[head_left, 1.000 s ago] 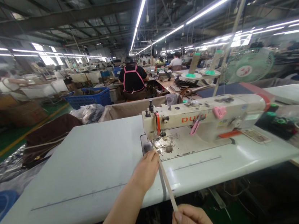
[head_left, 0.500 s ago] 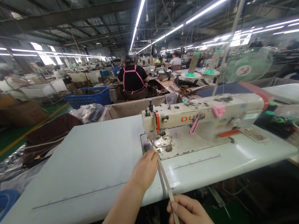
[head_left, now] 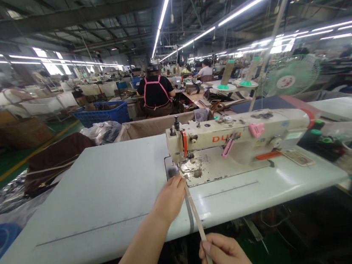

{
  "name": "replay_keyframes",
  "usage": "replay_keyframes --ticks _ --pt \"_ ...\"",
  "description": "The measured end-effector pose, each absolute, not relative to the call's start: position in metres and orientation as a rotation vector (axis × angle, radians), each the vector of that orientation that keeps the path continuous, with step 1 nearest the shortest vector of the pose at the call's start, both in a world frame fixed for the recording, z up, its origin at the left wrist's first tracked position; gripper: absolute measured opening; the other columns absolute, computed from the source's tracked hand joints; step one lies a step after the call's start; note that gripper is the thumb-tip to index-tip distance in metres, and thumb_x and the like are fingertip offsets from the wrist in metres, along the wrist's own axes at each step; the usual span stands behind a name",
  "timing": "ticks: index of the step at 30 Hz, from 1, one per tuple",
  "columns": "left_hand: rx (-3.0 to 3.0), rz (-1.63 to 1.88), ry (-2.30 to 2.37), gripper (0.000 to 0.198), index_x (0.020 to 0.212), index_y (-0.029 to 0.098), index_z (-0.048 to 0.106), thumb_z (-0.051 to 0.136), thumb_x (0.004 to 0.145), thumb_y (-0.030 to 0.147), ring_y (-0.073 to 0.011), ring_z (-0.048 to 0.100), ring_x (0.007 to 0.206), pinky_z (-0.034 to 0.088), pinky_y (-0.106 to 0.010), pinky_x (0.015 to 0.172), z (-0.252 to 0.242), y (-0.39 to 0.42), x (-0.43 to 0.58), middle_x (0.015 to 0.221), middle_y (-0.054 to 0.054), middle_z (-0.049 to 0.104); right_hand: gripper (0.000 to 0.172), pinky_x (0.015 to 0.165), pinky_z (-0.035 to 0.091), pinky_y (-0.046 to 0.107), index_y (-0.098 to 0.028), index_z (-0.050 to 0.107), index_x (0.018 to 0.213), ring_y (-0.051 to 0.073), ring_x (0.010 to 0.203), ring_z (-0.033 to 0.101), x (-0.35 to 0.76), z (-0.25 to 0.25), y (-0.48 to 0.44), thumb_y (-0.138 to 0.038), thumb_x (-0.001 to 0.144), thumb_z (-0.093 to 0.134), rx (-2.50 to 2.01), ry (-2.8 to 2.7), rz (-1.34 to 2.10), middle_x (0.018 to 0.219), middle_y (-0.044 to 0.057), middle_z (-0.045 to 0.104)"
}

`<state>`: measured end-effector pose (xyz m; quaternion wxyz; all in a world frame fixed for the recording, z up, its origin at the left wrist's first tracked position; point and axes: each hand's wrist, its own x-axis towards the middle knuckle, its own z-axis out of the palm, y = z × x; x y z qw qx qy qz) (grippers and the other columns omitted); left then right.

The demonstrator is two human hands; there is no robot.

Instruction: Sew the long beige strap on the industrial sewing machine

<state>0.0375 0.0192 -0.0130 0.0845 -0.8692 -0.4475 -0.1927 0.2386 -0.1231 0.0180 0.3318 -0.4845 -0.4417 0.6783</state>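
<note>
Here, 1 narrow beige strap (head_left: 196,216) (taut) in closed grip of right hand (head_left: 226,257); left hand (head_left: 170,197) atop it, grip unclear.

1. The bare left forearm (head_left: 136,256) enters from the near edge, left of centre, and runs straight toward the far right up to the wrist.
2. The bare left hand (head_left: 171,197) lies palm down with its back up and its knuckles toward the far side. Its fingers are curled down and close together, the tips hidden beneath the hand.
3. The bare right hand (head_left: 225,258) sits at the near edge, just right of the left forearm and nearer than the left hand. Only the hand and wrist show.
4. Its thumb (head_left: 206,246) points far-left and presses against the bent fingers in a pinch.
</note>
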Motion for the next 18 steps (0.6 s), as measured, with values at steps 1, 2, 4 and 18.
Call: replay_keyframes --ticks 1,2,4,18 --pt "-2.593 -0.582 -1.34 0.022 0.12 0.02 0.063 0.052 0.103 0.011 -0.0261 0.067 0.126 0.053 -0.043 0.118 -0.013 0.019 0.037 0.127 -0.01 0.071 0.075 0.068 0.04 0.03 -0.017 0.073 0.075 0.016 0.062 0.057 0.239 0.018 -0.123 -0.092 0.068 0.078 -1.265 -1.155 1.775 0.064 0.004 0.07" --pt "-2.594 -0.589 -1.344 0.022 0.12 0.021 0.063 0.052 0.103 0.011 -0.0259 0.067 0.126 0.053 -0.043 0.117 -0.013 0.019 0.037 0.128 -0.01 0.07 0.075 0.068 0.041 0.03 -0.017 0.073 0.075 0.016 0.062 0.057 0.239 0.017 -0.124 -0.091 0.069 0.078 -1.261 -1.153 1.778 0.064 0.004 0.07" --pt "-2.596 -0.6 -1.349 0.022 0.121 0.021 0.063 0.053 0.103 0.012 -0.0258 0.068 0.125 0.054 -0.043 0.117 -0.013 0.019 0.037 0.128 -0.01 0.07 0.074 0.068 0.041 0.03 -0.017 0.074 0.075 0.017 0.063 0.058 0.24 0.015 -0.124 -0.091 0.07 0.078 -1.253 -1.148 1.785 0.065 0.004 0.07" --pt "-2.555 -0.511 -1.283 0.022 0.118 0.017 0.066 0.053 0.102 0.009 -0.0283 0.066 0.129 0.053 -0.043 0.119 -0.012 0.018 0.038 0.131 -0.013 0.07 0.063 0.067 0.038 0.029 -0.016 0.077 0.075 0.016 0.064 0.057 0.248 0.015 -0.127 -0.079 0.087 0.073 -1.205 -1.24 1.725 0.066 0.005 0.07"
